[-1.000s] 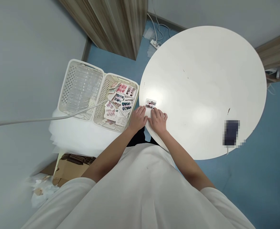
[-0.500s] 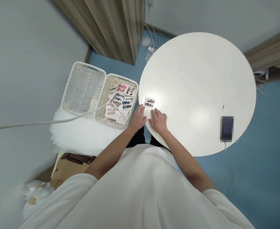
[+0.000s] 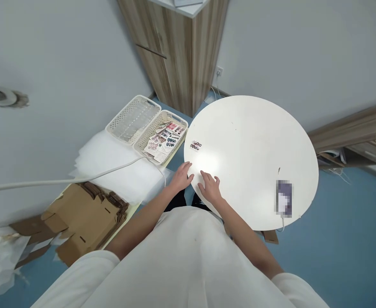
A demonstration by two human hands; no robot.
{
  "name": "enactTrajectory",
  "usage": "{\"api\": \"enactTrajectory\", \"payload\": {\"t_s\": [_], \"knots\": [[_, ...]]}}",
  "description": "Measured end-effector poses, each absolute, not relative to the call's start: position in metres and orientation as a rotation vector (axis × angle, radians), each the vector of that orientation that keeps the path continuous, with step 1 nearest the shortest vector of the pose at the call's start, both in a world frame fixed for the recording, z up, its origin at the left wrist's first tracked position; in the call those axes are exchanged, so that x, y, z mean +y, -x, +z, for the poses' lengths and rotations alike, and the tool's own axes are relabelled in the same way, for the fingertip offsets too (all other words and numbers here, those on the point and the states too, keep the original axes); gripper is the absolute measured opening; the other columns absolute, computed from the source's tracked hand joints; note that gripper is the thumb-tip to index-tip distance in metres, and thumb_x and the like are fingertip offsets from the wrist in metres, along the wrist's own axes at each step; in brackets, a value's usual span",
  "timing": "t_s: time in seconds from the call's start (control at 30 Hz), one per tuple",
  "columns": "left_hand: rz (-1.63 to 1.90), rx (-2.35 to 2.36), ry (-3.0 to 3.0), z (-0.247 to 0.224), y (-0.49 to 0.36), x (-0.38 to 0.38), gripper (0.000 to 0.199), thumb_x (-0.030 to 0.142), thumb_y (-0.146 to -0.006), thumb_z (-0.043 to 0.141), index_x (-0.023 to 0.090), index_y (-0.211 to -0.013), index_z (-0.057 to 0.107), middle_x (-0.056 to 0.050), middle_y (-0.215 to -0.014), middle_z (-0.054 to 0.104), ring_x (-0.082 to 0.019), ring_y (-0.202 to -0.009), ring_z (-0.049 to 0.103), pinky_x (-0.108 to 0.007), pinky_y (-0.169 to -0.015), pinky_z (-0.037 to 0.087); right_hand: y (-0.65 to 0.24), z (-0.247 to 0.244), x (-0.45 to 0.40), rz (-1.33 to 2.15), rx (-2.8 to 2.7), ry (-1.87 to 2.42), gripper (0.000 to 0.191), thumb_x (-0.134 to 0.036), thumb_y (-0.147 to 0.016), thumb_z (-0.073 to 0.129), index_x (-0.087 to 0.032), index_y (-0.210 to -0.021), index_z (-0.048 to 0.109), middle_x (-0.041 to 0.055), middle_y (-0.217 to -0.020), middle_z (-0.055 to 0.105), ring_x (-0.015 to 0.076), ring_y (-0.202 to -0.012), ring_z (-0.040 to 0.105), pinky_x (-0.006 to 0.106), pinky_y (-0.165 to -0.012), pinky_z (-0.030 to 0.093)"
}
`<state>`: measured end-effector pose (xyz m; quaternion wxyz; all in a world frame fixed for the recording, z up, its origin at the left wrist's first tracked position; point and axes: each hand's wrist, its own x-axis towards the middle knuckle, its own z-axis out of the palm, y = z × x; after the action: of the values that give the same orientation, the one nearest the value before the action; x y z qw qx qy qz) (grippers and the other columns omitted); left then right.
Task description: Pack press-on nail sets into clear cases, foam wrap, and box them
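Observation:
A small card of press-on nails (image 3: 195, 145) in dark and pinkish tones lies on the round white table (image 3: 248, 162), near its left edge. My left hand (image 3: 181, 176) is at the table's near left rim, fingers stretched and thumb apart, with nothing seen in it. Just to its right, my right hand (image 3: 210, 187) rests at the near edge, fingers spread and holding nothing. Both hands are nearer to me than the card, and a gap separates them from it. More nail cards (image 3: 168, 139) are piled in a white basket (image 3: 177, 114) left of the table.
Another white basket (image 3: 119, 115) holds clear plastic cases. White foam sheets (image 3: 101, 156) and flattened cardboard boxes (image 3: 85, 209) lie on the left. A white cable (image 3: 117, 169) crosses there. A pixelated dark device (image 3: 284, 197) with a cord lies at the table's right. A wooden cabinet (image 3: 175, 64) stands behind.
My hands have drawn back from the nail card toward me, leaving it on the table. My view has tilted up, showing more of the cabinet and the cardboard.

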<state>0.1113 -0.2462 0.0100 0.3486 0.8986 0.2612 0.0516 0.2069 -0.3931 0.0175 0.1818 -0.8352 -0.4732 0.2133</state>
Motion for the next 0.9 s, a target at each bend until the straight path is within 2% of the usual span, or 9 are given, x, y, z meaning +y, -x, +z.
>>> {"api": "enactTrajectory", "payload": {"t_s": [0.23, 0.47, 0.9], "knots": [[0.001, 0.751, -2.126, 0.032, -0.065, -0.263, 0.04, 0.033, -0.08, 0.051, 0.016, -0.116, 0.054, -0.012, -0.114, 0.06, -0.026, -0.107, 0.056, -0.04, -0.088, 0.046, -0.191, 0.015, -0.407, 0.741, -1.386, 2.231, 0.041, -0.028, -0.088, 0.037, -0.022, -0.129, 0.04, 0.0095, -0.115, 0.06, 0.0202, -0.101, 0.057, 0.05, -0.101, 0.02], [0.046, 0.838, -2.075, 0.046, -0.019, -0.242, 0.047, 0.038, -0.079, 0.052, 0.016, -0.12, 0.052, -0.013, -0.12, 0.058, -0.025, -0.102, 0.059, -0.037, -0.086, 0.047, -0.169, 0.021, -0.367, 0.774, -1.553, 2.126, 0.031, -0.028, -0.087, 0.039, -0.024, -0.113, 0.054, 0.0051, -0.104, 0.065, 0.0173, -0.091, 0.06, 0.049, -0.101, 0.019], [0.278, 1.021, -1.944, 0.058, 0.084, -0.171, 0.045, 0.04, -0.08, 0.049, 0.017, -0.118, 0.052, -0.011, -0.116, 0.06, -0.021, -0.097, 0.061, -0.034, -0.082, 0.049, -0.118, 0.047, -0.258, 0.629, -1.736, 2.119, 0.032, -0.03, -0.087, 0.039, -0.021, -0.112, 0.056, 0.007, -0.105, 0.066, 0.0188, -0.087, 0.061, 0.047, -0.099, 0.022]]}}
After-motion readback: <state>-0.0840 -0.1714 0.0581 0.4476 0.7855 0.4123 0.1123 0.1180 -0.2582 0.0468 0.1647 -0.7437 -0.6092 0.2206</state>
